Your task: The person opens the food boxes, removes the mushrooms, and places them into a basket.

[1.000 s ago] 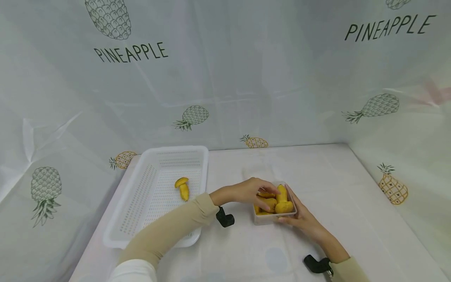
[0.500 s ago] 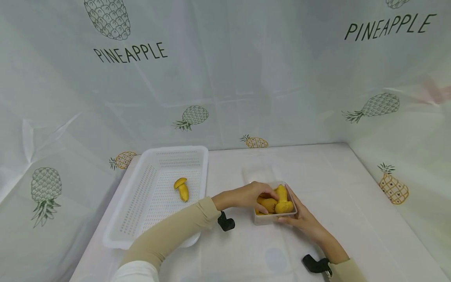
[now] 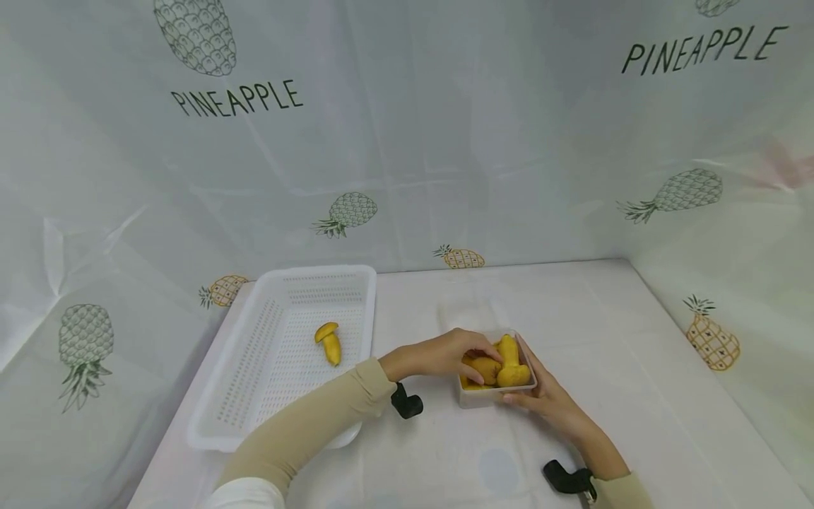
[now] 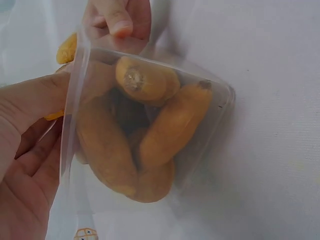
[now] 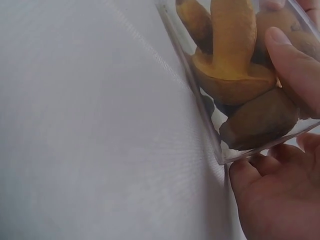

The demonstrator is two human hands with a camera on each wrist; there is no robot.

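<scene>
A small clear plastic box (image 3: 475, 400) filled with several yellow mushrooms stands on the white-covered table. My left hand (image 3: 445, 353) reaches over its left wall, thumb and fingers curled round a mushroom (image 3: 486, 369) inside. Beside that one, another mushroom (image 3: 510, 360) lies with its cap toward me. My right hand (image 3: 550, 399) grips the box at its right side, the thumb along the near wall. Through the transparent wall, the left wrist view shows mushroom stems (image 4: 175, 125) crowded together. In the right wrist view, a mushroom cap (image 5: 232, 85) and a darker piece (image 5: 262, 120) show near the box's corner.
A white perforated basket (image 3: 213, 396) stands at the left, partly behind my left sleeve, with a single mushroom (image 3: 329, 344) in it. A faint clear plastic piece (image 3: 467, 311) lies behind the box. Pineapple-printed sheeting (image 3: 407, 141) hangs around the table.
My left hand has sunk slightly lower over the box, its fingers drawing closer round the mushroom. My right hand keeps its hold on the box.
</scene>
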